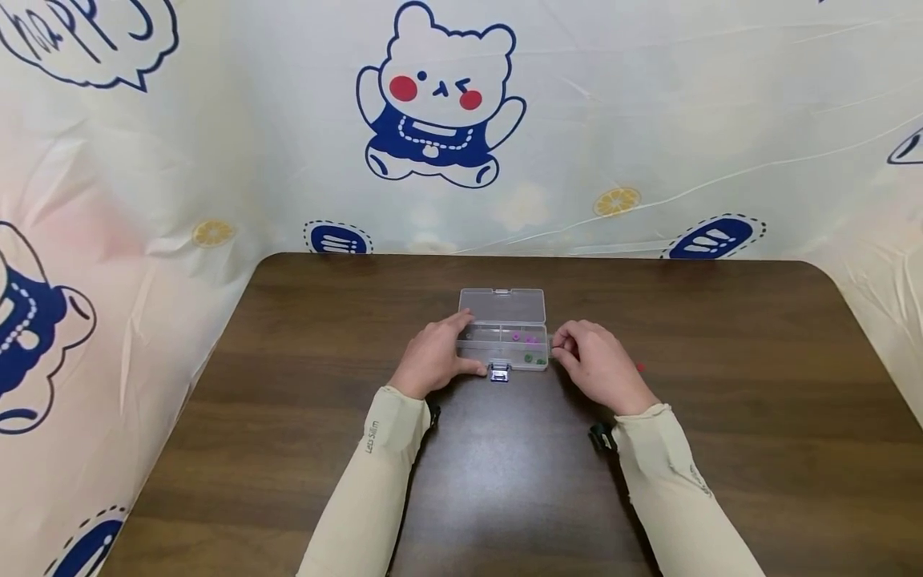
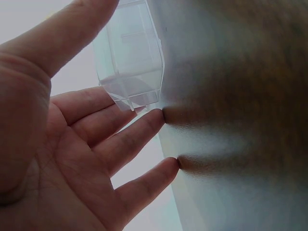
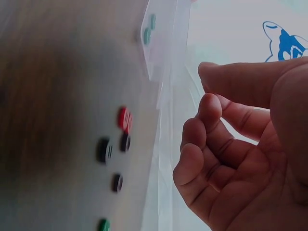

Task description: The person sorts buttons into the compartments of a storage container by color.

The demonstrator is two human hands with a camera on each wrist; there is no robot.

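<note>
A clear plastic compartment box (image 1: pixel 479 353) lies on the table with its lid (image 1: pixel 502 306) raised at the back. Purple discs (image 1: pixel 516 336) and green discs (image 1: pixel 530 359), small and button-like, lie in its right-hand part. My left hand (image 1: pixel 433 357) grips the box's left end, thumb at the front edge and fingers toward the back. My right hand (image 1: pixel 594 361) is right beside the box's right end, fingers curled and thumb close to the index finger. Whether a small disc is between those fingertips I cannot tell.
On the table right of the box, partly hidden from the head view by the right hand, lie a red disc (image 3: pixel 125 119), several black discs (image 3: pixel 105 150) and a green disc (image 3: pixel 104 224). A printed curtain (image 1: pixel 562 160) hangs behind the wooden table (image 1: pixel 346 320).
</note>
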